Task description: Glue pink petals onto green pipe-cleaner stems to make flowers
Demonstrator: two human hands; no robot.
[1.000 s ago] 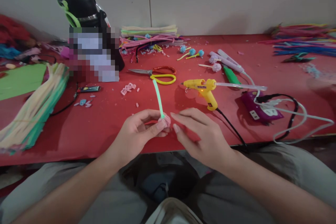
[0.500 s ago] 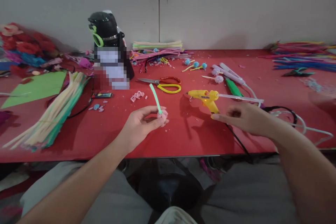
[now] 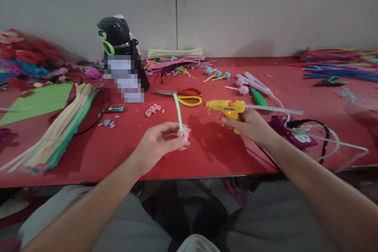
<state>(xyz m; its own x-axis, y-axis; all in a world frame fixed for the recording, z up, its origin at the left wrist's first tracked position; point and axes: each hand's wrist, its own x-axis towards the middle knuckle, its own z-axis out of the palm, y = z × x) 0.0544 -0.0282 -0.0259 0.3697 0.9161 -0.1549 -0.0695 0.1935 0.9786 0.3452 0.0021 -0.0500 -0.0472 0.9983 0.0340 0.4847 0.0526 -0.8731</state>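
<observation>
Between the thumb and fingers of my left hand [image 3: 161, 141] is a small pink pipe-cleaner flower [image 3: 183, 133], its light green stem [image 3: 178, 112] pointing up. My right hand [image 3: 251, 125] grips the handle of a yellow hot glue gun [image 3: 226, 106], whose nozzle points left. A clear glue stick [image 3: 274, 108] sticks out of the gun's back end. Scissors [image 3: 189, 100] with red and yellow handles lie just beyond the flower. Left of them is a little heap of cut pink pieces [image 3: 153, 110].
A black bottle [image 3: 115, 33] stands at the back left, near a bundle of cream and green pipe cleaners [image 3: 63, 130]. Small blue flowers [image 3: 217, 74], a lilac tool [image 3: 258, 83] and a green-handled tool [image 3: 260, 100] lie behind the gun. A purple device [image 3: 295, 132] with cords is at right.
My right hand has closed around the glue gun's handle, where before only its fingertips were at the grip. The gun has shifted slightly left. My left hand still holds the flower.
</observation>
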